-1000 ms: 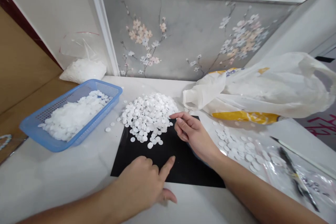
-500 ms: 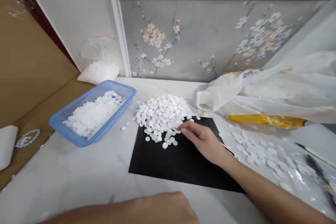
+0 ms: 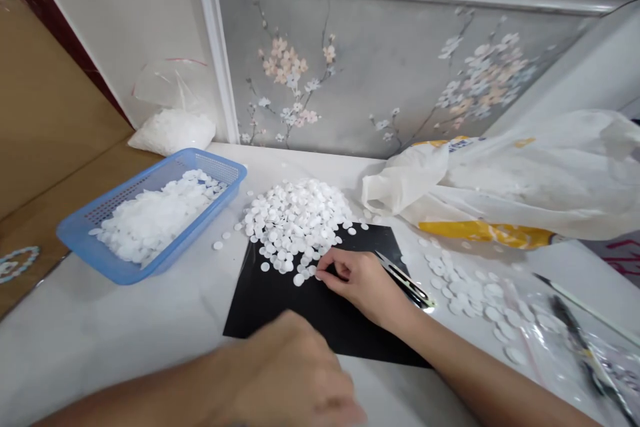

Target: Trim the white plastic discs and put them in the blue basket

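Observation:
A heap of small white discs [image 3: 300, 213] lies partly on a black sheet [image 3: 280, 307] on the table. My right hand [image 3: 355, 280] is at the heap's near edge, thumb and index finger pinched on a white disc [image 3: 318, 273]. My left hand [image 3: 295, 373], blurred by motion, hovers in front of the sheet with its fingers curled under; whatever they may hold is hidden. Beside my right wrist, a pair of tweezers [image 3: 407, 283] rests on the sheet's right edge.
To the left stands a blue basket [image 3: 187, 233] of white discs, with a filled clear bag [image 3: 173, 130] behind it. A large white plastic bag [image 3: 500, 180] lies at right. Loose discs [image 3: 465, 290] and a dark-handled tool [image 3: 575, 327] are scattered nearer. A framed floral panel [image 3: 360, 80] backs the table.
My left hand has risen and moved forward over the sheet's near edge. My right hand has shifted slightly nearer along the heap's edge, and the tweezers show more fully. The view has shifted a little.

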`<state>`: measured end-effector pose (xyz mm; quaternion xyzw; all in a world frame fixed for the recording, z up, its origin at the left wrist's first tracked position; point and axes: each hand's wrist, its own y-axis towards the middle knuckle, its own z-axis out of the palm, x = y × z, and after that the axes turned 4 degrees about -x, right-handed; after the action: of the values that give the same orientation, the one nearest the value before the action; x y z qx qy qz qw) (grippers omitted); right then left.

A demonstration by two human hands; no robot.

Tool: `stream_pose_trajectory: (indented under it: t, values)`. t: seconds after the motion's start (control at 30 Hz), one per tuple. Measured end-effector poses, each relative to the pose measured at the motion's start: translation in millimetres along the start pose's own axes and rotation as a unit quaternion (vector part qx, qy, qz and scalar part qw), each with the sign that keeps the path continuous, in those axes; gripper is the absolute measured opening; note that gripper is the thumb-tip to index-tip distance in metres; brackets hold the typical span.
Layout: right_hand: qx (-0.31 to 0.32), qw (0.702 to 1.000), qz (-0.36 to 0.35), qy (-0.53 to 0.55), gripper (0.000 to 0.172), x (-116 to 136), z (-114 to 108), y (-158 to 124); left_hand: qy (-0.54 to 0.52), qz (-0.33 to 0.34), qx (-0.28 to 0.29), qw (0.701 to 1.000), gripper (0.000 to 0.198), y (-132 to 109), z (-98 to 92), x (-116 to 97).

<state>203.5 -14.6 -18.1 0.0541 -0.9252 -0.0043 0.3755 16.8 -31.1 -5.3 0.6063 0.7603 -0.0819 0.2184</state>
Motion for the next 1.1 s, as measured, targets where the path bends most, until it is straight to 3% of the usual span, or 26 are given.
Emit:
stream_pose_trajectory:
  t: [0.03, 0.1, 0.13, 0.2, 0.4, 0.57, 0.77, 0.87, 0.97, 1.1]
  values:
    - [-0.005, 1.0, -0.012, -0.004, 0.007, -1.1, -0.8, -1.0, 0.02, -0.063, -0.046, 0.997, 0.024, 2.3, -5.8, 7.7]
    - [-0.017, 0.999, -0.03, -0.013, 0.007, -2.4, -1.6, -2.6, 0.08, -0.247, -0.129, 0.957, 0.014, 6.6, -17.2, 23.5]
    - [-0.023, 0.999, -0.032, -0.019, 0.007, -2.5, -1.2, -2.9, 0.104, -0.304, -0.13, 0.938, 0.01, 8.1, -21.9, 30.1]
    - [-0.033, 0.999, -0.026, -0.035, 0.008, -1.8, 1.0, -2.6, 0.111, -0.345, -0.126, 0.923, 0.008, 9.7, -28.4, 38.4]
    - [-0.036, 0.997, -0.037, -0.051, 0.006, 1.5, 8.3, 1.7, 0.078, -0.323, -0.109, 0.937, 0.009, 11.0, -27.2, 39.4]
    - [-0.009, 1.0, 0.026, 0.014, 0.007, 2.9, -6.8, 2.4, 0.043, -0.283, -0.146, 0.947, 0.009, 10.1, -19.3, 42.3]
    - [0.013, 1.0, 0.024, -0.003, 0.013, -1.2, -18.8, 0.4, -0.002, -0.249, -0.177, 0.952, 0.014, 11.1, -16.9, 43.7]
    - [0.019, 0.999, 0.026, 0.017, 0.016, -5.2, -19.6, 2.0, -0.055, -0.309, -0.199, 0.928, 0.012, 13.1, -22.0, 38.0]
    - [0.023, 0.998, 0.047, 0.018, 0.016, -8.4, -22.8, 3.9, -0.17, -0.376, -0.21, 0.886, 0.015, 13.5, -26.2, 29.7]
    - [0.023, 0.997, 0.061, -0.027, 0.013, -10.6, -27.3, 3.7, -0.353, -0.405, -0.181, 0.824, 0.017, 11.5, -22.9, 24.8]
